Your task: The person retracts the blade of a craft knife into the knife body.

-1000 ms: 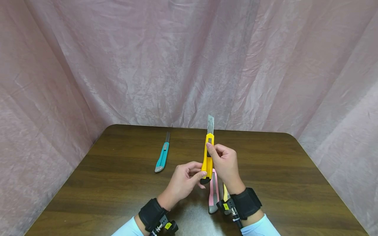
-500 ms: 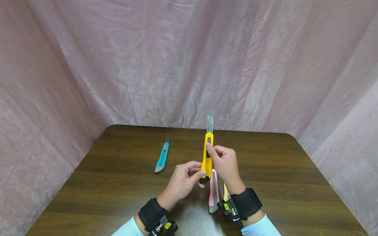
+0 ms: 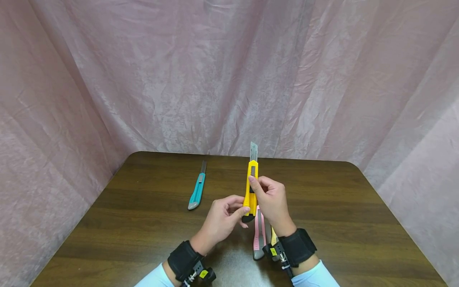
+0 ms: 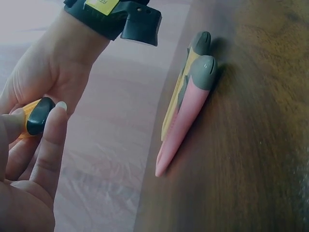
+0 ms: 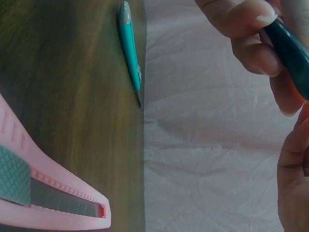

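Held up over the table is a yellow box cutter (image 3: 253, 199) with a black end cap, its blade (image 3: 254, 151) sticking out of the top. My left hand (image 3: 219, 222) pinches its lower end between thumb and fingers. Higher up, my right hand (image 3: 273, 199) grips the body, the thumb lying on the dark slider at the front. In the left wrist view the black end cap (image 4: 40, 116) shows between the left fingers. A pink box cutter (image 3: 259, 235) lies on the table below the hands. Beside it is a pale yellow one (image 3: 274, 238), partly hidden by the right wrist.
A teal box cutter (image 3: 197, 191) lies on the brown wooden table (image 3: 143, 223) to the left, its blade out and pointing to the back. Pink curtains (image 3: 229, 79) hang behind the table. Each wrist wears a black strap with a camera.
The right thumb has slid a little down the yellow box cutter, and less of its blade shows. The knife and right hand have shifted slightly left. The left hand has barely moved.
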Demonstrator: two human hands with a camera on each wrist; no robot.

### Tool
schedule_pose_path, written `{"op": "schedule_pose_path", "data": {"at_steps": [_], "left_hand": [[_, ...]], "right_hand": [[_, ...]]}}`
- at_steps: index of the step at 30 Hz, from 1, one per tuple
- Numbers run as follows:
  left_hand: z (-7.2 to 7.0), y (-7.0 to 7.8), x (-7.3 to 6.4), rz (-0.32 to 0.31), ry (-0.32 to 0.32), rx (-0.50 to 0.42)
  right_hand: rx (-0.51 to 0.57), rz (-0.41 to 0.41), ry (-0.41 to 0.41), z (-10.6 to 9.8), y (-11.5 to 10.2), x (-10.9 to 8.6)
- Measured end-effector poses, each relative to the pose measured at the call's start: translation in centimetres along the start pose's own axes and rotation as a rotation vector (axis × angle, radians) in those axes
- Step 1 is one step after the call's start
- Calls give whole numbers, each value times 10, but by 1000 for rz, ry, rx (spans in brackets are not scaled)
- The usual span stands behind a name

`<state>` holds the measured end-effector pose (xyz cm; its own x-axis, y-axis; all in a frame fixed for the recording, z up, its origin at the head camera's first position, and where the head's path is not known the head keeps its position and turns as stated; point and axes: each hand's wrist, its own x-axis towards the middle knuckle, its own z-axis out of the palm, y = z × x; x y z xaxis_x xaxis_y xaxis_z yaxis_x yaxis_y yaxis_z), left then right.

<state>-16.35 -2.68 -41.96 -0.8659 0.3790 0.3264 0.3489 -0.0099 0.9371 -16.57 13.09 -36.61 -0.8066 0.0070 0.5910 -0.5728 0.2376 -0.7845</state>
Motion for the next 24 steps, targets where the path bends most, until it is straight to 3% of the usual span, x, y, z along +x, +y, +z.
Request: {"op": "schedule_pose_path", "data": {"at_steps": [10,19,24], "left_hand": [[-1,-1,0,28,-4,0],[-1,-2,0,47,5,-2],[-1,-1,1,57,2,-12]], "right_hand": [[27,39,5,0,0,1],[38,13,-28,1,-2,1],[48,34,-32,1,19,1]]}}
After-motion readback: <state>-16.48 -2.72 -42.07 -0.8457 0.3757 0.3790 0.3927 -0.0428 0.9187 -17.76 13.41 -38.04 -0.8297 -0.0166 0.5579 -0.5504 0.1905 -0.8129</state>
